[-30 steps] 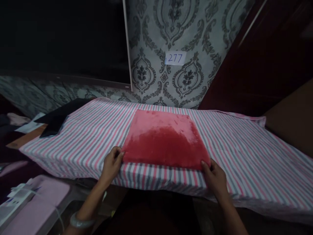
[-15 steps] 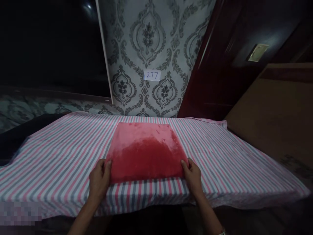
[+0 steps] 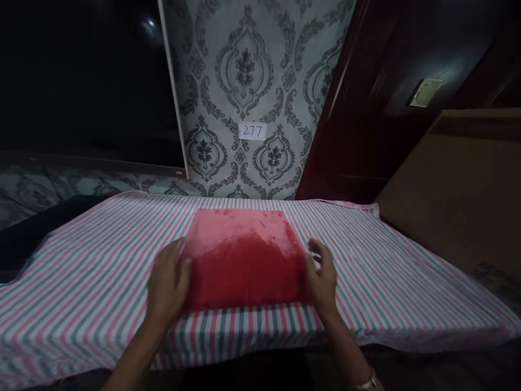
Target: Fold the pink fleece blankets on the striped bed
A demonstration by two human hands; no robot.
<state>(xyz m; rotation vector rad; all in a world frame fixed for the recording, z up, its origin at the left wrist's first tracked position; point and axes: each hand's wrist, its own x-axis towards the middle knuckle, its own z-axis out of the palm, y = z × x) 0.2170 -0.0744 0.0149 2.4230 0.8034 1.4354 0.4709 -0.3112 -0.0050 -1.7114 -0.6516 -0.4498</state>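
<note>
A flat red velvety square of fabric [image 3: 244, 266], perhaps a cushion cover or folded cloth, lies near the front edge of a table. Its pile is paler toward the back and deeper red toward the front. At its left edge is my left hand [image 3: 166, 279], slightly blurred, with thumb and fingers apart. Opposite it, my right hand [image 3: 323, 277] is at the right edge, fingers bent but parted from the thumb. Neither hand grips the fabric; whether the fingertips touch it I cannot tell.
A striped pink, grey and white cloth [image 3: 109, 271] covers the table and hangs over its front edge. Behind are a patterned wall with a "277" label [image 3: 252, 131] and a dark screen [image 3: 81, 81]. A cardboard box [image 3: 459, 195] stands at the right.
Both hands have let go of the red fabric's side edges. Their fingers have spread and moved slightly up and away. The fabric stays flat in nearly the same place.
</note>
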